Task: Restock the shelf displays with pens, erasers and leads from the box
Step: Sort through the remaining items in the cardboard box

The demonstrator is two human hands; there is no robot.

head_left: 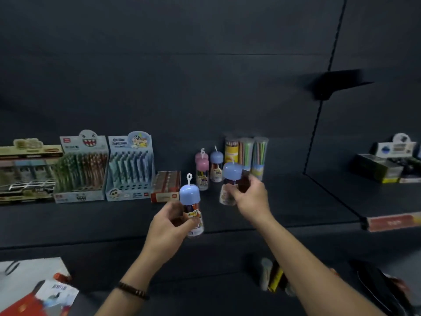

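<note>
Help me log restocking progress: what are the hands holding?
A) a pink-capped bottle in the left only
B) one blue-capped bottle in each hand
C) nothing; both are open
B: the left hand grips a blue-capped bottle, the right hand a second blue-capped bottle.

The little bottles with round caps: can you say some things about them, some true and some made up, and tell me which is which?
1. The left hand holds a blue-capped bottle. True.
2. The right hand is empty. False: it grips a second blue-capped bottle.
3. A pink-capped bottle stands on the shelf behind the hands. True.
4. The blue pen display box stands to the right of the bottles. False: it stands to their left.
</note>
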